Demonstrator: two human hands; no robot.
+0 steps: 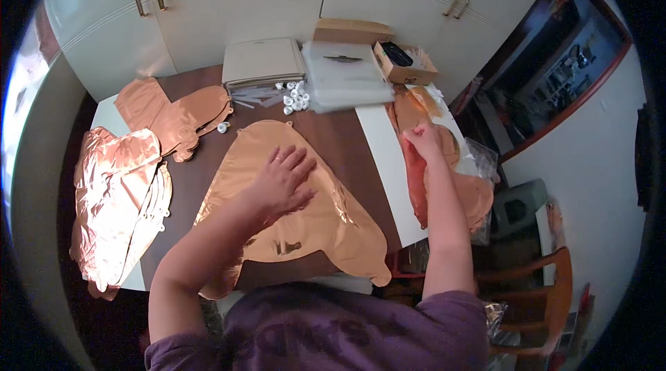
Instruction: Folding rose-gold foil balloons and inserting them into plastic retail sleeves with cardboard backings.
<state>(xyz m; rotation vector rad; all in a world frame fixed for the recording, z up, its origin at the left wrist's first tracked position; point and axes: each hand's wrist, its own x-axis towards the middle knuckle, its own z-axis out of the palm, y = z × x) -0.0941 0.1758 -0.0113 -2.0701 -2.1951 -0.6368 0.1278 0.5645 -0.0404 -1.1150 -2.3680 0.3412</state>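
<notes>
A large flat copper-coloured foil balloon (305, 229) lies uninflated on the brown table in front of me. Just over its upper middle is my left hand (288, 180), fingers spread and holding nothing. Whether that palm touches the foil, I cannot tell. At the right, my right hand (423, 141) is closed in a pinch at the edge of a stack of similar foil balloons (473, 197). From its fingers a reddish, shaded balloon fold (414, 180) runs down toward me. The fingertips themselves are partly hidden.
More copper foil balloons (114, 197) are piled at the left, with others (149, 111) behind them. Along the back stand grey boards (262, 59), clear plastic bags (347, 83), several small white caps (296, 99) and an open cardboard box (416, 74). A wooden chair (548, 288) stands at right.
</notes>
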